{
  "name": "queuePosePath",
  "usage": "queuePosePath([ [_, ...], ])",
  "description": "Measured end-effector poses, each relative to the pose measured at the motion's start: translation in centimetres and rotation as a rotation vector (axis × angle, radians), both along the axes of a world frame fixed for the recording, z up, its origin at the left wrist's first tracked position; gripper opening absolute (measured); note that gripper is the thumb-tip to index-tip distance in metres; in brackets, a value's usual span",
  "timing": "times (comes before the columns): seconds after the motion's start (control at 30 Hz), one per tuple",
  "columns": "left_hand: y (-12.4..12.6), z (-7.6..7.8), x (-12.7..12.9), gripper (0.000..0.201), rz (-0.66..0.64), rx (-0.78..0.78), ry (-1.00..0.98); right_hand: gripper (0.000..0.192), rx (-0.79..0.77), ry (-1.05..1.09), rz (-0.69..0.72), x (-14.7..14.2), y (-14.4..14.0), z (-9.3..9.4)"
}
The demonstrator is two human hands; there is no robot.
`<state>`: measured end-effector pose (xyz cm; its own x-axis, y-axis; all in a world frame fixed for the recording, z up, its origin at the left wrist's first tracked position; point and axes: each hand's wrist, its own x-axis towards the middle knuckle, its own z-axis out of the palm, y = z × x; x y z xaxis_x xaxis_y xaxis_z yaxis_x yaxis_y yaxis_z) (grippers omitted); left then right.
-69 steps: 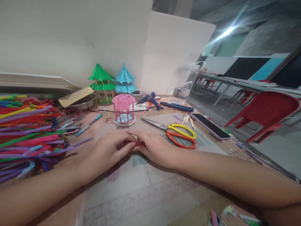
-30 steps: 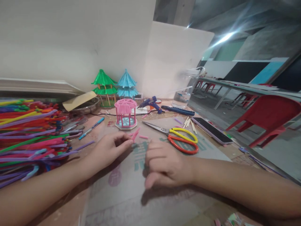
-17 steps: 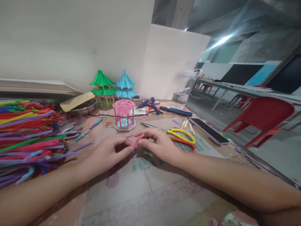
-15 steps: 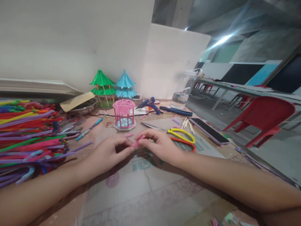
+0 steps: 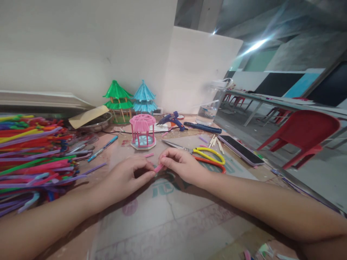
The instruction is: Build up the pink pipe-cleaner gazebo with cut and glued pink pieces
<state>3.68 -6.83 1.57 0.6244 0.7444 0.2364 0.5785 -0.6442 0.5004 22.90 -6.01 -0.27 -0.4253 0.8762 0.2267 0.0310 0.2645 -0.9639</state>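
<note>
Between my two hands is a short pink pipe cleaner piece (image 5: pixel 158 168). My left hand (image 5: pixel 132 173) pinches one end of it between thumb and forefinger. The other end sits in the fingertips of my right hand (image 5: pixel 181 164), whose curled fingers partly cover it. Just beyond my hands, a small pink pavilion model (image 5: pixel 142 126) stands upright on a whitish base. Another short pink strip (image 5: pixel 149 155) lies on the mat near my left fingers. Scissors (image 5: pixel 208 155) with yellow and orange handles rest beside my right hand.
Many coloured pipe cleaners (image 5: pixel 35 155) are heaped at left. Behind stand a green pavilion (image 5: pixel 118 95), a blue pavilion (image 5: pixel 144 95), a glue gun (image 5: pixel 173 120) and a water jug (image 5: pixel 210 104). Pliers (image 5: pixel 203 128), small sticks (image 5: pixel 213 141) and a phone (image 5: pixel 241 150) lie at right.
My right fingers have shifted slightly along the pink piece, and its end there is now more covered. The things on the table keep their places.
</note>
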Motion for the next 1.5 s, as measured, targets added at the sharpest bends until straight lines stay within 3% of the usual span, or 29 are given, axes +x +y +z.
queuePosePath([
  [0.27, 0.04, 0.24, 0.00, 0.029, 0.037, -0.064, -0.063, 0.016, 0.002, 0.035, 0.028, -0.04, -0.35, 0.70],
  [0.43, 0.06, 0.39, 0.14, 0.030, 0.070, -0.105, -0.098, 0.012, 0.030, -0.095, -0.049, -0.17, -0.31, 0.69],
  [0.7, 0.16, 0.45, 0.19, 0.027, -0.037, -0.093, -0.084, 0.016, -0.001, -0.096, -0.039, -0.03, -0.41, 0.75],
  [1.1, 0.52, -0.06, 0.15, 0.028, -0.048, -0.121, -0.076, 0.016, -0.048, -0.094, 0.008, -0.10, -0.05, 0.26],
  [1.5, 0.62, 0.33, 0.26, 0.028, -0.076, -0.151, -0.079, 0.016, 0.025, -0.075, -0.001, -0.13, -0.26, 0.32],
])
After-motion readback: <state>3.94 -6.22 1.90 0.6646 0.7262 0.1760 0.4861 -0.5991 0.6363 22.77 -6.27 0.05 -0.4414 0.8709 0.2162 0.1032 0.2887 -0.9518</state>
